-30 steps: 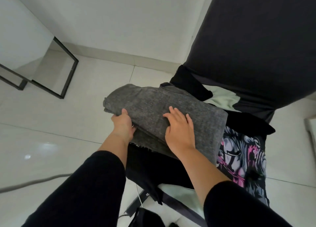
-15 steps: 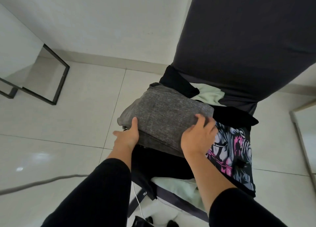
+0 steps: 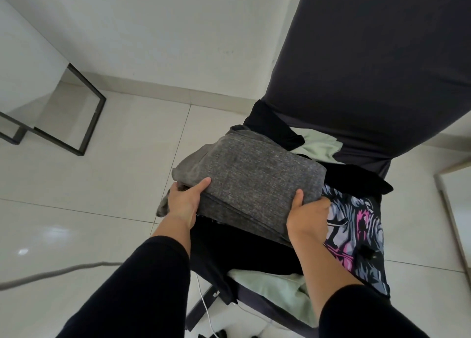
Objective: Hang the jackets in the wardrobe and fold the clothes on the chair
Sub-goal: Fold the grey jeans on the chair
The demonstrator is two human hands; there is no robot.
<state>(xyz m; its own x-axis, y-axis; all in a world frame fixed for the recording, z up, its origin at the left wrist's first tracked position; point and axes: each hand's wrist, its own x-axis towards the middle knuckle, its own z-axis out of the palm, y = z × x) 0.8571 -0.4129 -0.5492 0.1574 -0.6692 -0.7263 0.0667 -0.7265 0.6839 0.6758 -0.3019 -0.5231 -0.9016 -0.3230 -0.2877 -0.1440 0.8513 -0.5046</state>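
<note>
Grip: my left hand (image 3: 184, 202) and right hand (image 3: 307, 214) clasp the folded grey garment (image 3: 254, 182) at its two near corners, thumbs on top, fingers tucked underneath. Location: atop the clothes pile on the chair (image 3: 362, 65). Beneath it: black clothes (image 3: 242, 248), a patterned top (image 3: 356, 235), a mint piece (image 3: 275, 286). Surroundings: tiled floor (image 3: 89, 185), a cable (image 3: 205, 304).
</note>
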